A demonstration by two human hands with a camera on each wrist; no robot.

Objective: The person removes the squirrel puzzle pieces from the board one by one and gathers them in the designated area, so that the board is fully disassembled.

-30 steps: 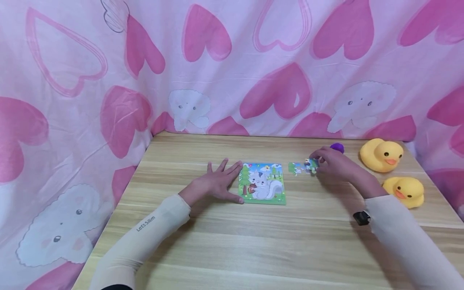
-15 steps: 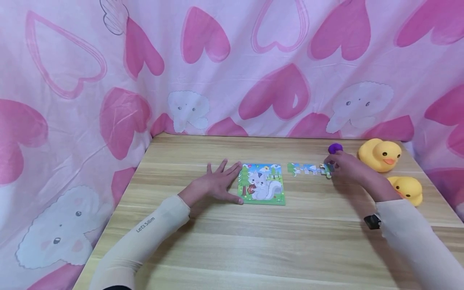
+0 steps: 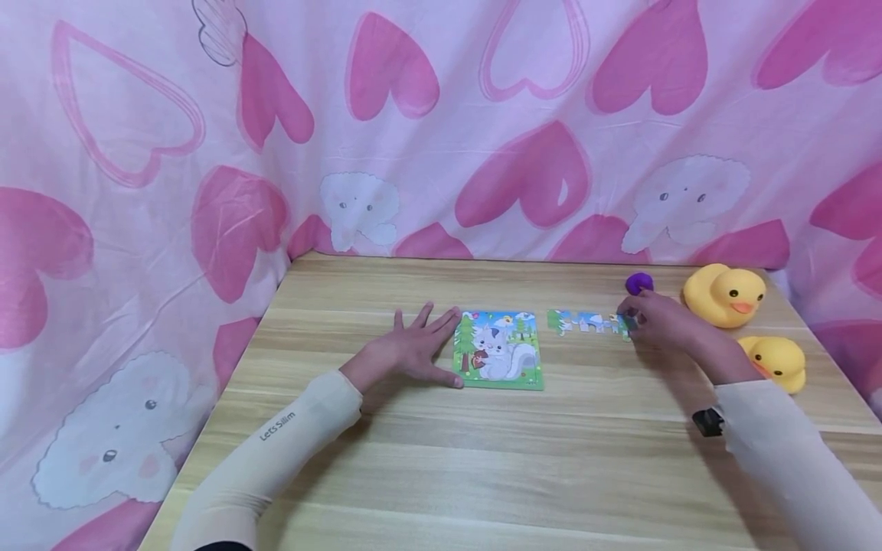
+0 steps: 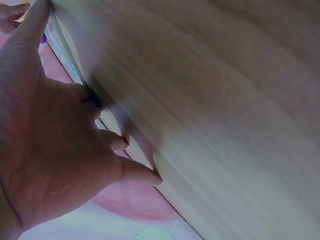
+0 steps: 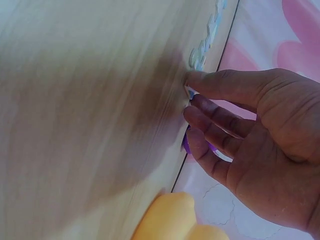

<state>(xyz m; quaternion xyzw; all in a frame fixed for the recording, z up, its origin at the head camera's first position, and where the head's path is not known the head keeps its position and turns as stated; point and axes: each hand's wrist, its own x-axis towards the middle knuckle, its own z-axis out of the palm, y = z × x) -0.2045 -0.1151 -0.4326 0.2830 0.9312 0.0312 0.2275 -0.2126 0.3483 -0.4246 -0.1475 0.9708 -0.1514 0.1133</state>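
Head view: a light wood-grain tabletop (image 3: 482, 459) is enclosed at the back and both sides by a pink curtain (image 3: 441, 130) printed with hearts. The front half of the tabletop is bare wood; the back edge meets the curtain directly.

The puzzle (image 3: 498, 349) lies flat near the centre. The left hand (image 3: 413, 350) rests flat just left of it, fingers straight and spread, thumb tip at the lower left corner of the puzzle, holding nothing. A strip of pieces (image 3: 586, 321) lies just right of the puzzle, apart from it. The right hand (image 3: 661, 321) pinches a piece (image 3: 625, 325) at the right end of the strip, thumb and forefinger closed on it against the tabletop. A purple ball (image 3: 638, 282) sits just behind the right hand. Two ducks (image 3: 723, 295) stand near the right edge.

Compared with one second ago, the right hand has shifted right and the strip is longer. The left hand has stayed in place.
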